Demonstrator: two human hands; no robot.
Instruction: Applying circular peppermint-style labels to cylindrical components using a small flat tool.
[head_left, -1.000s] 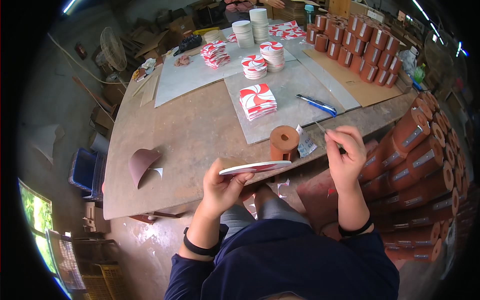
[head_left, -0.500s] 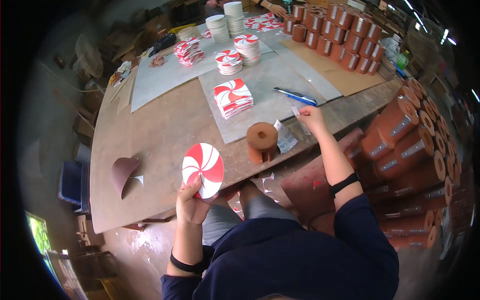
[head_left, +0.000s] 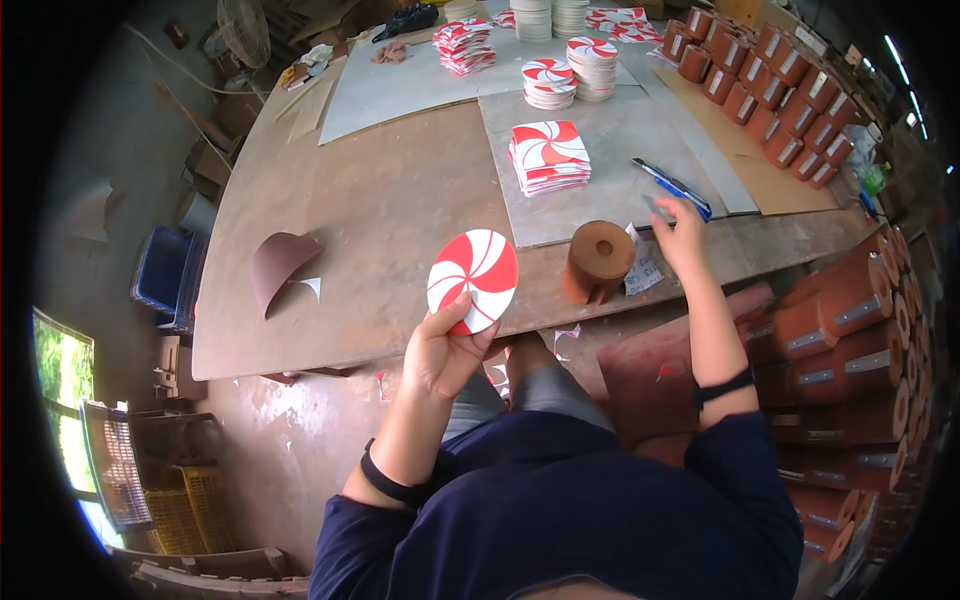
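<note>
My left hand (head_left: pixel 445 360) is closed on a round disc (head_left: pixel 478 270) with a red and white swirl, holding it upright over the table's front edge with the thumb across its face. My right hand (head_left: pixel 685 240) pinches a small thin grey strip (head_left: pixel 652 207), too small to name surely. Just beyond those fingers lies a blue utility knife (head_left: pixel 684 192) on the grey board. Between my hands stands a brown cylinder (head_left: pixel 603 255) with a hole in its top and a slot low in its side. A printed white paper (head_left: pixel 643 268) lies against it.
Square swirl-printed sheets (head_left: pixel 550 160) are stacked beyond the cylinder, with disc stacks (head_left: pixel 590 75) farther back. Brown cylinders (head_left: pixel 770 90) are piled at the back right, and more (head_left: pixel 850 330) stand beside the table on the right. A curved brown sheet (head_left: pixel 280 268) lies left.
The whole view has shifted, so the table sits higher and farther right. My left hand still holds the disc, now turned a little. The right hand keeps its pinch on the strip near the knife.
</note>
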